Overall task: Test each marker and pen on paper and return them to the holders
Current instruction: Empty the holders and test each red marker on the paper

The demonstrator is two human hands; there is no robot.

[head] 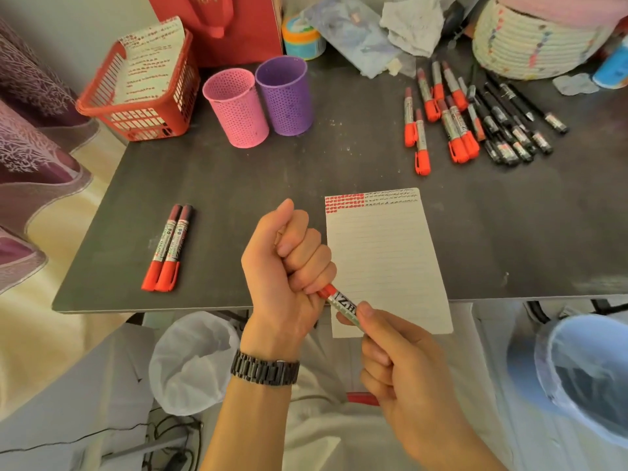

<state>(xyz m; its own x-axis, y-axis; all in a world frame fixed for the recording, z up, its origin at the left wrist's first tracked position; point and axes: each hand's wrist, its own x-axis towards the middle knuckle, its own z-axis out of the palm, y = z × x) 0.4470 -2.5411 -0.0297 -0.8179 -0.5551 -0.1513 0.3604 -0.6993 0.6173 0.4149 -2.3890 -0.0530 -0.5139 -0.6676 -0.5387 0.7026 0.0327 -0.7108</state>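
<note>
Over the near edge of the dark worktop (238,185), both hands hold one red marker (341,301). The left hand (285,266), with a dark watch (265,368) on its wrist, is closed in a fist, its fingers (306,253) wrapped tight round the marker's red end. The right hand (411,368) pinches the grey barrel between thumb and curled fingers. The marker lies tilted above the near left corner of a lined sheet of paper (387,253), which carries red strokes (344,202) and black scribbles (390,196) along its far edge. Two red markers (164,246) lie side by side on the left. A pink holder (234,107) and a purple holder (283,95) stand touching at the far side, near a red basket (142,93). At the far right lie loose red markers (450,130) and black pens (509,130).
</note>
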